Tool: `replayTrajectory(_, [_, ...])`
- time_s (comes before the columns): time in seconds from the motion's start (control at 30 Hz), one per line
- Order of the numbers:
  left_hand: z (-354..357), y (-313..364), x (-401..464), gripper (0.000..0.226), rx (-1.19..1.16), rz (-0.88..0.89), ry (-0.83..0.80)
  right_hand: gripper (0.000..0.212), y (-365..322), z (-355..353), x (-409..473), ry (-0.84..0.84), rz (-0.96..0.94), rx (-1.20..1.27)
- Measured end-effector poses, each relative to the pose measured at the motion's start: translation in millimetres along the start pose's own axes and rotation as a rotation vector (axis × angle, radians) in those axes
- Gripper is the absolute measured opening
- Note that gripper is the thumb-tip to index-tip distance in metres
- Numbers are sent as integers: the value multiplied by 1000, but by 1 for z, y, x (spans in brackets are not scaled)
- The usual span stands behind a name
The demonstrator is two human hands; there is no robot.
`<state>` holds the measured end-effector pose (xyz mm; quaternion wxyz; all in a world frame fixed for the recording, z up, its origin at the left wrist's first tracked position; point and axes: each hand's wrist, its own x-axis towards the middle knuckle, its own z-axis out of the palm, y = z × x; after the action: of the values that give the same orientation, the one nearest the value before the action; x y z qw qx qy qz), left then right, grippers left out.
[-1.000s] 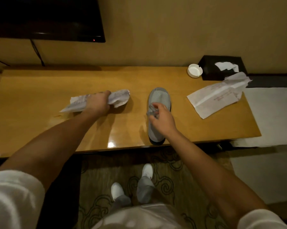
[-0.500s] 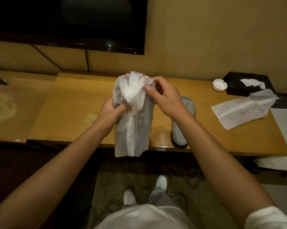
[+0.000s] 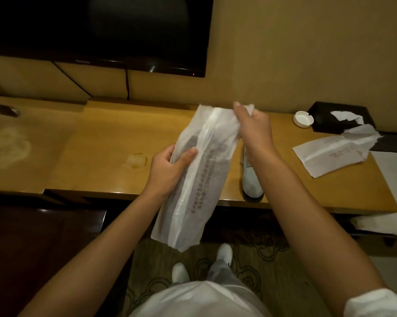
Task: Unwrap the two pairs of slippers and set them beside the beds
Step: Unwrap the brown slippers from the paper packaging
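I hold a long white translucent wrapper (image 3: 193, 179) with printed text in front of me, above the desk's front edge; a dark slipper shape shows through it. My left hand (image 3: 167, 168) grips its left side at mid-height. My right hand (image 3: 252, 129) pinches the wrapper's torn top corner. An unwrapped grey slipper (image 3: 250, 179) lies on the wooden desk (image 3: 101, 156) behind my right forearm, partly hidden. An empty torn wrapper (image 3: 334, 152) lies flat on the desk's right part.
A white ashtray (image 3: 304, 119) and a black tissue box (image 3: 341, 117) stand at the desk's back right. A dark TV (image 3: 101, 30) hangs on the wall above. A small dark object (image 3: 5, 109) lies far left. White fabric (image 3: 394, 170) lies to the right of the desk.
I picked the wrapped pair off the desk with my left hand and raised it. My right hand left the grey slipper and now pulls the wrapper's top, which has stretched out long.
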<state>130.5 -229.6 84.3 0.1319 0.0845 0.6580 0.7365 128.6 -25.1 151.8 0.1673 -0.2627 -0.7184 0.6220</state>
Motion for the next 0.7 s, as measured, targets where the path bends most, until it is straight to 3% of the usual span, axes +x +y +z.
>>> replayTrajectory(0.1, [-1,4,2,40,41,5,17,7,3,-8,-4,13,-107,-64])
replayTrajectory(0.17, [-3,5,6,40,100,23,38,17,-8,-10,-12,-226,-233,-84])
replayTrajectory(0.23, [-2,4,9,36,140,50,54,26,-19,-9,-20,-466,-360,-435])
replayTrajectory(0.3, [-1,4,12,26,202,68,83,26,-22,-9,-23,-421,-605,-772])
replayTrajectory(0.37, [-2,2,16,17,276,72,135,18,-28,-12,-29,-354,-743,-723])
replayTrajectory(0.43, [-5,-1,21,13,320,63,178,14,-32,-13,-40,-461,-826,-638])
replayTrajectory(0.5, [-6,-2,28,15,359,46,189,17,-25,-6,-51,-588,-925,-776])
replayTrajectory(0.6, [-5,0,34,25,261,11,211,24,-14,-1,-61,-620,-910,-931])
replayTrajectory(0.7, [-8,7,33,27,117,13,218,66,-14,-12,-43,-523,-631,-899])
